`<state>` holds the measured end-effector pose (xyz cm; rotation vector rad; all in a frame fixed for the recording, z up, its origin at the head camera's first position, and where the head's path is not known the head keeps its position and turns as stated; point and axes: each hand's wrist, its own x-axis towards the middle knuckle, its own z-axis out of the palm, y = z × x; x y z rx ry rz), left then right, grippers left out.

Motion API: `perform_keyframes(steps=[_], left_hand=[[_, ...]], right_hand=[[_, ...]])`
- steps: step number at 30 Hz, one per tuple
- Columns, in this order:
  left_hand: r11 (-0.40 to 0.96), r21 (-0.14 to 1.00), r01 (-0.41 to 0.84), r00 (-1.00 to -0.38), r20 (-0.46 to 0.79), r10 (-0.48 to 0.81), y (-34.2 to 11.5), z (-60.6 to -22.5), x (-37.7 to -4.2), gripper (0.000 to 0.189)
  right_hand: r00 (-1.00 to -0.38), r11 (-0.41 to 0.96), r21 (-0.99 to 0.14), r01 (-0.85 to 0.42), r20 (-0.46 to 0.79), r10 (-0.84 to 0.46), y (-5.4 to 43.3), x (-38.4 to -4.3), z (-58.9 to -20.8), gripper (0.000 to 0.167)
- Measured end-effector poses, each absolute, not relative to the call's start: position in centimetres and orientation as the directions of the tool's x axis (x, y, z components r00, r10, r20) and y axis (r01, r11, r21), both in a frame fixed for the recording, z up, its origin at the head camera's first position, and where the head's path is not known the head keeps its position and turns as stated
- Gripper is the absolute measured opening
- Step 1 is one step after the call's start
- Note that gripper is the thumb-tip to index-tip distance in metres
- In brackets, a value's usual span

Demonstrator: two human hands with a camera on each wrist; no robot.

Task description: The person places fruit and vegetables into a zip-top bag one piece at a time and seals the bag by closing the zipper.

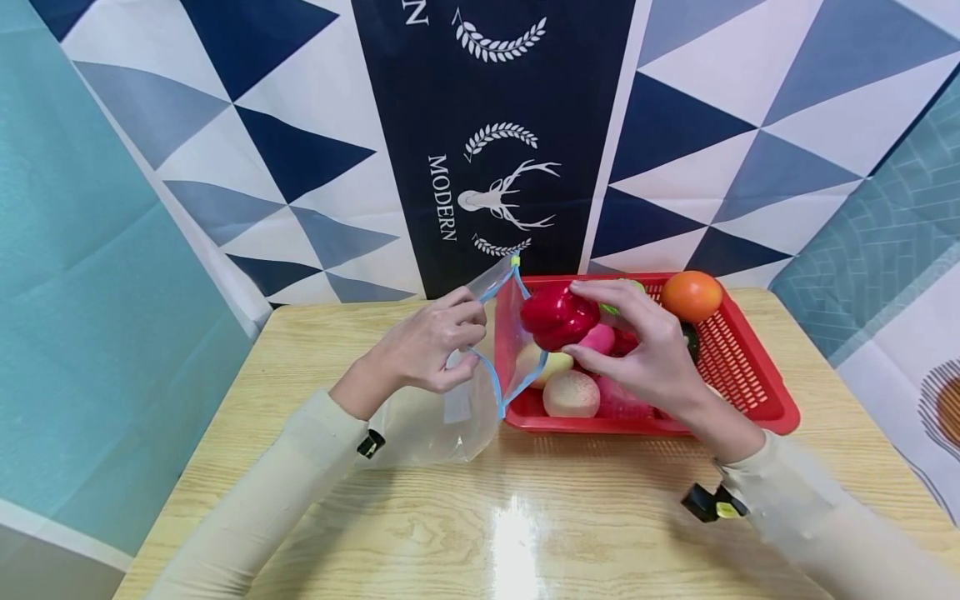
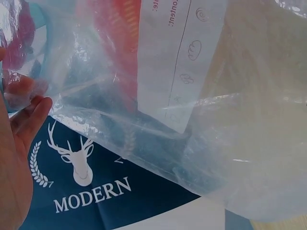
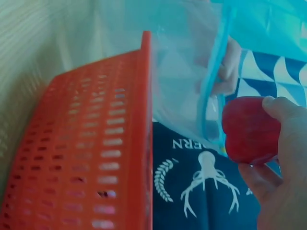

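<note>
My left hand [image 1: 431, 342] grips the edge of a clear zip bag [image 1: 438, 429] whose blue-lined mouth gapes toward the right. A printed white label [image 2: 175, 62] shows on the bag in the left wrist view. Between the thumb and fingers of my right hand [image 1: 648, 354] is a shiny red bell pepper [image 1: 557, 317], held up at the bag's mouth. The right wrist view shows the same bell pepper [image 3: 250, 129] close beside the blue zip strip [image 3: 216, 72]. Below it, the red basket [image 1: 776, 417] holds several fruits and vegetables, partly covered by my right hand.
An orange [image 1: 692, 297] rests at the basket's back right. A pale round item [image 1: 572, 395] lies near its front rim. The wooden table [image 1: 420, 533] meets a patterned backdrop [image 1: 495, 125] behind. Part of a round striped print [image 1: 948, 404] shows at far right.
</note>
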<state>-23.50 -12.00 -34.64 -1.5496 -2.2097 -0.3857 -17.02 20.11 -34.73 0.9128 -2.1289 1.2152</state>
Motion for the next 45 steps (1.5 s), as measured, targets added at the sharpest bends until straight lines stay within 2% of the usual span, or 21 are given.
perform_keyframes(steps=[16,22,30,33,40,45], left_hand=[[0.302,0.013,0.953,-0.257,0.561,0.787,-11.6,-34.8,-23.7,0.017],[0.312,0.016,0.95,-0.267,0.561,0.784,-11.7,-35.0,-23.5,0.018],[0.301,0.004,0.954,-0.249,0.573,0.781,-11.7,-35.1,-23.6,0.018],[0.297,-0.001,0.955,-0.241,0.579,0.779,-11.8,-35.2,-23.6,0.018],[0.296,-0.011,0.955,-0.231,0.599,0.767,-12.0,-34.9,-23.6,0.018],[0.3,-0.009,0.954,-0.233,0.607,0.76,-12.1,-34.6,-23.6,0.018]], right_hand=[[-0.582,0.393,-0.433,-0.811,0.663,-0.471,18.4,-17.6,-36.8,0.075],[-0.548,0.42,-0.36,-0.833,0.646,-0.532,17.9,-17.9,-36.9,0.073],[-0.534,0.427,-0.327,-0.843,0.604,-0.592,17.1,-18.2,-37.0,0.055],[-0.536,0.425,-0.331,-0.843,0.594,-0.6,16.9,-18.2,-36.9,0.054],[-0.513,0.414,-0.313,-0.855,0.631,-0.582,16.6,-18.4,-36.9,0.062],[-0.505,0.4,-0.318,-0.86,0.646,-0.572,16.5,-18.4,-36.9,0.058]])
